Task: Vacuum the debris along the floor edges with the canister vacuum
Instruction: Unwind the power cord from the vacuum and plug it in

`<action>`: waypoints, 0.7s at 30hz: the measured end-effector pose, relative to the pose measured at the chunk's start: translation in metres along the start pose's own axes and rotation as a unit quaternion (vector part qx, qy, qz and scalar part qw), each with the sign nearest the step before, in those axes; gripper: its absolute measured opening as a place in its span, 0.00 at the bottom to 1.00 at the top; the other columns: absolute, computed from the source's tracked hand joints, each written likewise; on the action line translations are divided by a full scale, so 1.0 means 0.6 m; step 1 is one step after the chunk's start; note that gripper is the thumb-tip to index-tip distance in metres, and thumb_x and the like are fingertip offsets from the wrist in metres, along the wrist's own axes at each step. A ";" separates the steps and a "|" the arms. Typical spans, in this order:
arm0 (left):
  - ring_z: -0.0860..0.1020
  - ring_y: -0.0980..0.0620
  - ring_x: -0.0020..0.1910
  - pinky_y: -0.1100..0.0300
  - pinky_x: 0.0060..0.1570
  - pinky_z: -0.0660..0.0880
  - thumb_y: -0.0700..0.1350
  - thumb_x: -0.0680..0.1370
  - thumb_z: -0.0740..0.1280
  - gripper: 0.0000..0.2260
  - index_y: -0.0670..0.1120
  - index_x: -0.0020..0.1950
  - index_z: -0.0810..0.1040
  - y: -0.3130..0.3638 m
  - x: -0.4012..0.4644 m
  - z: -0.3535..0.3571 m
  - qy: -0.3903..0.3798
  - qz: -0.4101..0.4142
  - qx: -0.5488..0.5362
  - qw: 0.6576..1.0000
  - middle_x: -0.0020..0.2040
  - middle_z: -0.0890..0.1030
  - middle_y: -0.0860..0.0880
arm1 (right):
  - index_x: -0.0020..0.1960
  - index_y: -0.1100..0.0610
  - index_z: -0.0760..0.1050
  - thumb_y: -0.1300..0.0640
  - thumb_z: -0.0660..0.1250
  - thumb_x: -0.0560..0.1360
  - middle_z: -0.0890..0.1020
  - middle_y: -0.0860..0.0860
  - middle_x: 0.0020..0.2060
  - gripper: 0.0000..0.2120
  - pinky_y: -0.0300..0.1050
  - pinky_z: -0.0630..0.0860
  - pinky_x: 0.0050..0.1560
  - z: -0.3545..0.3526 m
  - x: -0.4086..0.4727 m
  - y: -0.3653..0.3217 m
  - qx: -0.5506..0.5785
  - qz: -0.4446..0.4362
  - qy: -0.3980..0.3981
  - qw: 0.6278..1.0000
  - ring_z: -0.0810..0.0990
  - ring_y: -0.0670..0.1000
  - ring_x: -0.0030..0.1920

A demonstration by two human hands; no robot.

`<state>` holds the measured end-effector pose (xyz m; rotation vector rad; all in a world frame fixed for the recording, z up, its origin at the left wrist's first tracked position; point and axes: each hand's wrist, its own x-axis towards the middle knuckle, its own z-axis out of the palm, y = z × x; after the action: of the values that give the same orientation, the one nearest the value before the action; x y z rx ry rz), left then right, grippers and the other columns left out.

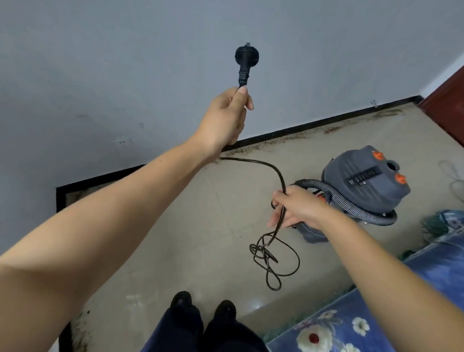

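Both forearms reach out: left hand (pixel 225 117) grips the plug (pixel 246 60) cord, right hand (pixel 294 208) fingers curl around slack cord (pixel 276 175).

The vacuum (pixel 363 187) stands on the floor (pixel 197 214) near the wall (pixel 124 51), debris (pixel 288 139) behind it along the baseboard, tangled cord (pixel 272 257) before it, rug (pixel 378 328) right of it.
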<state>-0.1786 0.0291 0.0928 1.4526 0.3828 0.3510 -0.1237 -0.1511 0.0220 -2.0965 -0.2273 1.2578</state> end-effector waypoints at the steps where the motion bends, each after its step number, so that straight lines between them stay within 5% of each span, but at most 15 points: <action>1: 0.54 0.59 0.20 0.63 0.24 0.49 0.47 0.84 0.50 0.16 0.47 0.38 0.66 0.000 -0.001 -0.002 0.005 -0.002 0.003 1.000 0.21 0.58 0.58 | 0.48 0.60 0.68 0.56 0.53 0.82 0.83 0.55 0.29 0.10 0.45 0.79 0.41 -0.009 0.001 -0.004 -0.010 -0.004 -0.015 1.000 0.84 0.53 0.36; 3: 0.54 0.58 0.20 0.64 0.23 0.49 0.47 0.84 0.50 0.16 0.47 0.38 0.66 0.003 0.001 -0.008 0.014 0.001 -0.002 1.000 0.21 0.58 0.58 | 0.57 0.61 0.70 0.55 0.58 0.81 0.83 0.54 0.39 0.11 0.49 0.78 0.52 -0.019 0.005 -0.002 -0.104 0.020 -0.065 0.992 0.83 0.52 0.46; 6: 0.54 0.59 0.20 0.68 0.21 0.52 0.47 0.84 0.50 0.16 0.47 0.38 0.65 -0.001 -0.003 -0.019 0.000 -0.008 -0.012 1.000 0.21 0.59 0.58 | 0.74 0.59 0.61 0.48 0.62 0.78 0.74 0.53 0.63 0.28 0.50 0.70 0.66 -0.025 0.003 -0.011 -0.268 0.017 -0.044 0.962 0.73 0.52 0.62; 8: 0.55 0.59 0.19 0.69 0.20 0.54 0.48 0.84 0.50 0.16 0.47 0.37 0.65 -0.024 -0.016 -0.022 -0.026 -0.038 0.006 0.999 0.21 0.60 0.58 | 0.74 0.57 0.62 0.45 0.59 0.79 0.69 0.50 0.70 0.27 0.45 0.67 0.65 -0.023 0.001 -0.050 -0.134 -0.097 0.028 0.986 0.72 0.48 0.62; 10: 0.56 0.59 0.19 0.69 0.20 0.55 0.48 0.84 0.50 0.16 0.46 0.37 0.64 -0.062 -0.037 -0.023 -0.044 -0.084 0.043 0.995 0.21 0.60 0.58 | 0.71 0.57 0.66 0.45 0.55 0.81 0.72 0.50 0.68 0.24 0.44 0.65 0.63 -0.007 0.004 -0.101 0.049 -0.190 0.048 0.979 0.72 0.43 0.60; 12: 0.57 0.59 0.19 0.67 0.21 0.56 0.47 0.84 0.51 0.16 0.46 0.37 0.64 -0.102 -0.059 -0.026 -0.040 -0.125 0.051 0.990 0.23 0.61 0.55 | 0.66 0.59 0.72 0.48 0.55 0.81 0.77 0.50 0.62 0.20 0.42 0.65 0.60 0.027 0.019 -0.143 0.103 -0.226 0.056 0.967 0.75 0.40 0.54; 17: 0.64 0.60 0.20 0.63 0.29 0.69 0.44 0.83 0.51 0.14 0.47 0.38 0.65 -0.158 -0.087 -0.088 0.003 -0.114 0.101 0.988 0.28 0.64 0.51 | 0.43 0.56 0.75 0.56 0.59 0.81 0.82 0.54 0.44 0.10 0.42 0.72 0.48 0.146 0.059 -0.199 0.132 -0.213 -0.010 0.968 0.81 0.50 0.45; 21: 0.72 0.65 0.28 0.72 0.39 0.69 0.45 0.83 0.54 0.14 0.49 0.38 0.71 -0.186 -0.096 -0.187 -0.020 -0.112 0.182 0.977 0.32 0.75 0.54 | 0.43 0.57 0.74 0.57 0.57 0.81 0.78 0.49 0.36 0.11 0.37 0.74 0.40 0.231 0.103 -0.246 0.052 -0.260 -0.010 0.964 0.77 0.45 0.33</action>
<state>-0.2810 0.0928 -0.0250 1.7502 0.5953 0.0693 -0.1798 0.0527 0.0275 -1.7734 -0.6588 0.9473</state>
